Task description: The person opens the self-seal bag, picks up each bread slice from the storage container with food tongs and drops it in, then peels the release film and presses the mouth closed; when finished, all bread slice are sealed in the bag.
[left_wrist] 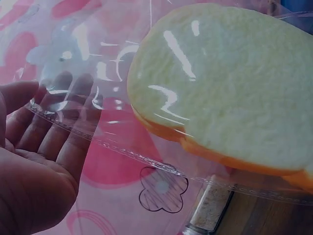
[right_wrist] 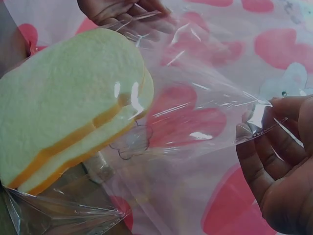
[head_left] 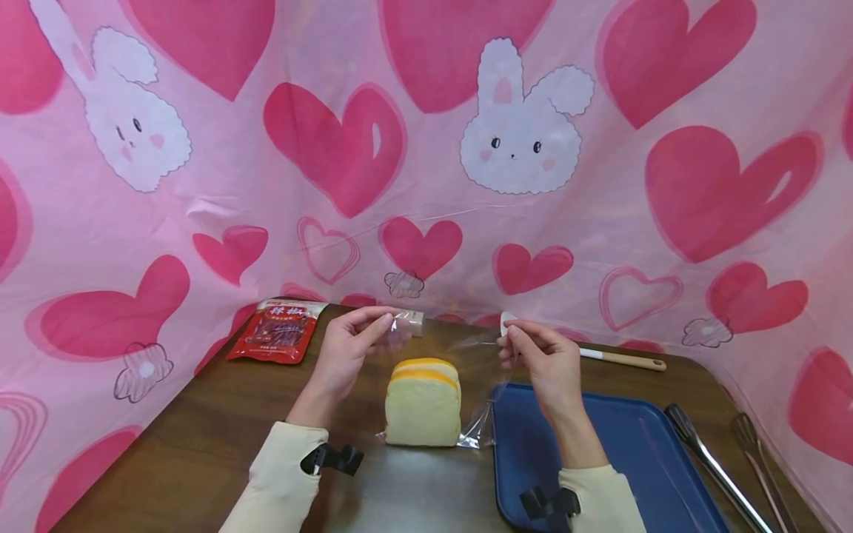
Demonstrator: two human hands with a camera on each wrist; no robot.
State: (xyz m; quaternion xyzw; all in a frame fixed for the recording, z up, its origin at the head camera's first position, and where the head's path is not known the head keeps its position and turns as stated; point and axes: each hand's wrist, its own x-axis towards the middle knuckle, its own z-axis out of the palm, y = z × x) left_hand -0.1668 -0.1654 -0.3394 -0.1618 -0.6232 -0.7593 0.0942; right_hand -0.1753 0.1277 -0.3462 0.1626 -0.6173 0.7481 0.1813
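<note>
Two slices of bread [head_left: 423, 407] with orange crusts stand upright inside a clear plastic bag [head_left: 476, 433]. My left hand [head_left: 346, 344] pinches the bag's upper left edge between thumb and fingers. In the left wrist view, the fingers of that hand [left_wrist: 44, 142] show through the film behind the edge. My right hand [head_left: 549, 363] pinches the opposite upper corner, and the film stretches between both hands. The right wrist view shows the film gathered at the fingertips of the right hand [right_wrist: 283, 171], with the bread [right_wrist: 73, 93] off to the left.
A blue tray [head_left: 626, 422] lies at the right, partly under my right forearm, with metal tongs [head_left: 709, 455] along its far side. A wooden-handled utensil [head_left: 629, 360] lies behind it. A red food packet [head_left: 278, 332] and a small jar [head_left: 415, 323] are at the back left.
</note>
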